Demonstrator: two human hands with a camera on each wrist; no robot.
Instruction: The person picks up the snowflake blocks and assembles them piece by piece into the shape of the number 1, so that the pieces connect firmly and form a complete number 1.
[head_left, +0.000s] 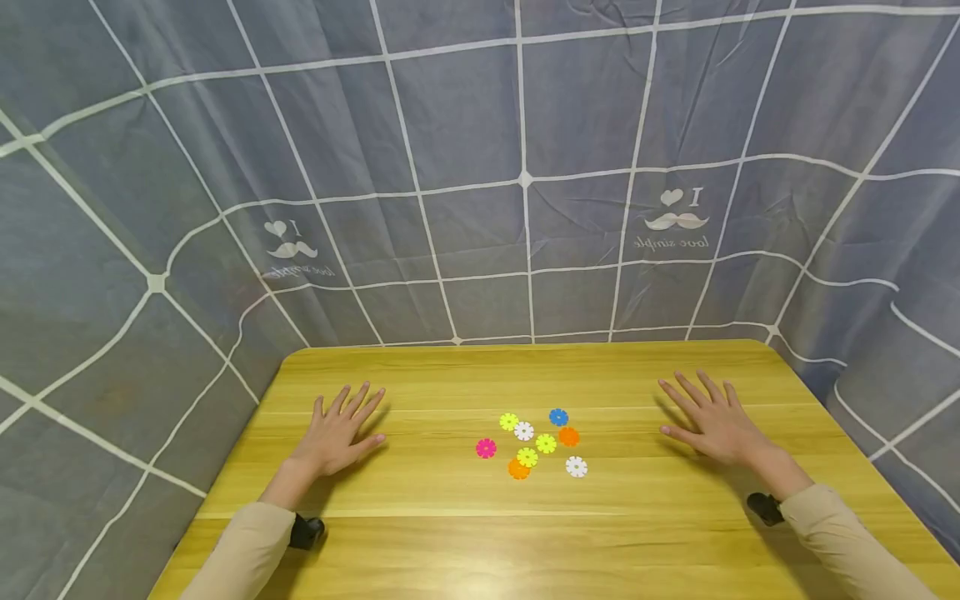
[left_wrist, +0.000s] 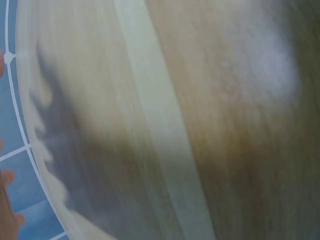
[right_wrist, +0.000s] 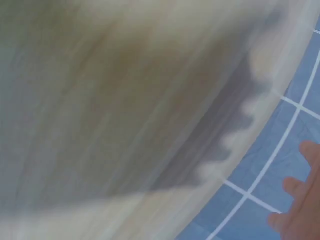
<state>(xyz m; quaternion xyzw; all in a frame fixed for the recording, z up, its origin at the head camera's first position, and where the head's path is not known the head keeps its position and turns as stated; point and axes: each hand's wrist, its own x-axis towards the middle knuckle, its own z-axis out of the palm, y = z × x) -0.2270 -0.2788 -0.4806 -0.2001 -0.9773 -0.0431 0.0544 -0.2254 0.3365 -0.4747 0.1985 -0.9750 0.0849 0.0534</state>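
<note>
Several flat, notched flower-shaped discs lie in a loose cluster mid-table. Among them are a pink disc (head_left: 486, 448), a blue disc (head_left: 558, 417), an orange disc (head_left: 569, 437), a white disc (head_left: 577, 467) and a yellow-green disc (head_left: 546, 443). Another yellow-green disc (head_left: 527, 457) overlaps a second orange disc (head_left: 518, 470). Left of the cluster, my left hand (head_left: 337, 436) is held with fingers spread and nothing in it. On the other side, my right hand (head_left: 718, 425) has its fingers spread too, holding nothing. Both cast shadows on the wood, and only fingertips show in the wrist views.
The wooden table (head_left: 420, 533) has rounded far corners. Behind it and along both sides hangs a grey curtain (head_left: 465, 233) with white grid lines. A black wrist device (head_left: 306, 532) sits at the left cuff, and another black device (head_left: 765, 508) at the right.
</note>
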